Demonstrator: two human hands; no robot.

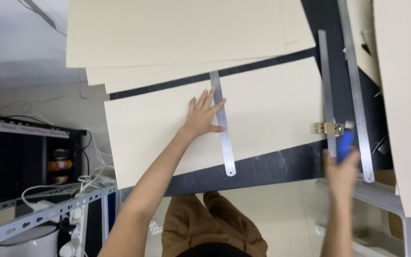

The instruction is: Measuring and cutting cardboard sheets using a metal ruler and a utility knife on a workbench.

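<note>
Left hand: we see our left hand point(202, 118) spread flat, fingers wide, pressing on the short steel ruler point(222, 124) and on the cream sheet point(167, 133) under it; it holds nothing, it only pins.
Right hand: our right hand point(341, 172) is blurred at the near right edge of the black cutting mat point(272, 166); it seems closed around a blue-handled tool point(345, 144), though we cannot tell the grip exactly, nor what kind of tool it is.
Ruler's place: the short steel ruler lies across the middle of the cream sheet, its far end at the sheet's far edge, its near end with the hanging hole poking past the near edge onto the mat.
Long axis: the ruler runs far to near, tilted slightly so the near end sits further right.
Key relation: the ruler lies well to the left of our right hand and the blue tool; our left hand is the nearer one, already touching it, with its thumb against the ruler's left edge and fingers over it.
Clear edge: the ruler's right edge is bare along its near half.
Count of rulers: three, namely the short one under our left hand and two long steel rulers point(356, 90) lying far to near on the right, one carrying a brass clamp point(328, 128).
Count of sheets: one under the hand, a stack of at least three cream sheets point(177, 33) on the far side, and more board point(405, 104) at the right.
Count of hands: two, both ours.
</note>
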